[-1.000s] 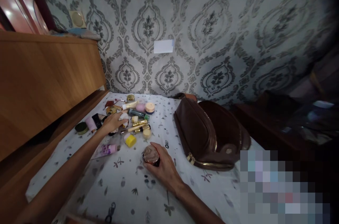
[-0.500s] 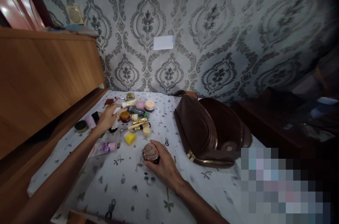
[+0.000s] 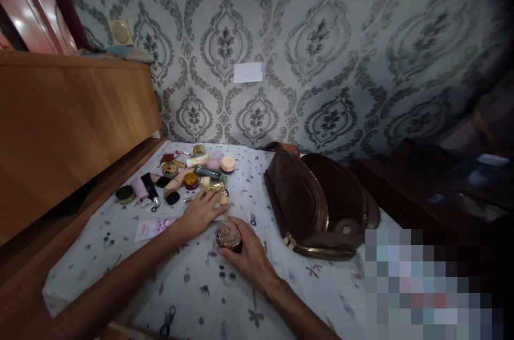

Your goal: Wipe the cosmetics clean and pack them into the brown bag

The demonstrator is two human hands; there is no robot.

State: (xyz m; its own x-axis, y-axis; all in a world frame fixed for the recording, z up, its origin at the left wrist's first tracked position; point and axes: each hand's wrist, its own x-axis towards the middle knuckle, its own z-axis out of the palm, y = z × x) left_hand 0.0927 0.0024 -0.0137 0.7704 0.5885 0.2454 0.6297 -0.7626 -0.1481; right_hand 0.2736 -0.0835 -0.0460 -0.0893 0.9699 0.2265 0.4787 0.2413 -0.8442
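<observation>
My right hand point(image 3: 252, 254) is closed around a round jar point(image 3: 228, 235) with a swirled brown lid, resting on the patterned white cloth. My left hand point(image 3: 201, 213) reaches over the near side of a group of cosmetics, palm down and fingers stretched out. Its fingertips are at a small cream-coloured pot point(image 3: 224, 200), and it covers much of the makeup brush and the yellow item. Just beyond lies a gold tube point(image 3: 212, 186). Under my left wrist a pink-and-white tube point(image 3: 152, 228) is partly hidden.
A brown leather bag point(image 3: 297, 195) stands unzipped on the right. An amber jar point(image 3: 190, 180), a black tube point(image 3: 150, 189) and a dark green round tin point(image 3: 125, 194) lie among several cosmetics. A wooden cabinet point(image 3: 76, 126) borders the left; patterned wallpaper rises behind.
My left hand has moved right and nearer, from the left cosmetics to the small cream pot, uncovering a gold-lidded jar and a beige tube. My right hand keeps the jar in place.
</observation>
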